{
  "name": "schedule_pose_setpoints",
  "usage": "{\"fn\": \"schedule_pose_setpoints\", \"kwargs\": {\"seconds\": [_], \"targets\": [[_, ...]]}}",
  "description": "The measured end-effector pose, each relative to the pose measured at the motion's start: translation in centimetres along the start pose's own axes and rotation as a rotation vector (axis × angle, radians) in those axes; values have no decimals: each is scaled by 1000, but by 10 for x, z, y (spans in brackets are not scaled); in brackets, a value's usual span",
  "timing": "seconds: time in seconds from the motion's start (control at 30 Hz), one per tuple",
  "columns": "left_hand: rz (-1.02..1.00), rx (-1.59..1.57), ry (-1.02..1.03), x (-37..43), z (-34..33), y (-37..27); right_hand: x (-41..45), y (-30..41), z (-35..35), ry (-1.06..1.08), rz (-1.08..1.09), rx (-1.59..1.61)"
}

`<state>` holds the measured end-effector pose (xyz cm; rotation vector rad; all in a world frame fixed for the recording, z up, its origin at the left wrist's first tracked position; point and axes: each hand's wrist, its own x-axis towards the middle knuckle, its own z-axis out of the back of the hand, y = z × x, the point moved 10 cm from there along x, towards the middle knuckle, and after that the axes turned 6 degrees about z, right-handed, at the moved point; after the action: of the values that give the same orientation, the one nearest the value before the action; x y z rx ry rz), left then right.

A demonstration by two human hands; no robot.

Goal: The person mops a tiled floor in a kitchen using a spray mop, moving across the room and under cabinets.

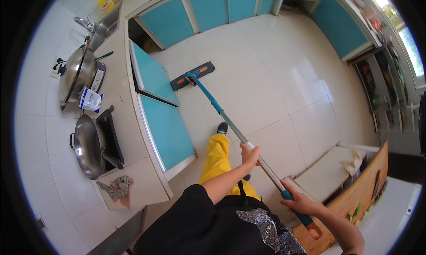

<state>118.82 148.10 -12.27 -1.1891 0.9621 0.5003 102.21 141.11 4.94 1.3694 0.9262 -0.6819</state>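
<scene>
Both hands hold one long flat mop with a metal pole (233, 126). My left hand (250, 154) wraps the pole at its white collar, around the middle. My right hand (298, 199) grips the teal handle near the upper end, whose orange tip sticks out below the hand. The mop's flat dark head (193, 76) with orange patches lies on the pale tiled floor (256, 85), close to a blue cabinet door (153, 72) that stands ajar. The underside of the mop head is hidden.
On the left counter (133, 175) stand a lidded steel wok (78, 72), an open wok (90, 145), a white-and-blue packet (91, 100) and a crumpled cloth (118, 188). A wooden board (352, 195) with a knife leans into the lower right. Blue cabinets (209, 7) line the far side.
</scene>
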Motion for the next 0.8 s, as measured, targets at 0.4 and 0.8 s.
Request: {"fn": "schedule_pose_setpoints", "kwargs": {"seconds": [0.4, 0.8], "targets": [[32, 198, 200, -156, -78, 100, -180, -52, -25, -231, -164, 200], [-182, -101, -254, 93, 106, -78, 69, 131, -31, 76, 95, 46]]}}
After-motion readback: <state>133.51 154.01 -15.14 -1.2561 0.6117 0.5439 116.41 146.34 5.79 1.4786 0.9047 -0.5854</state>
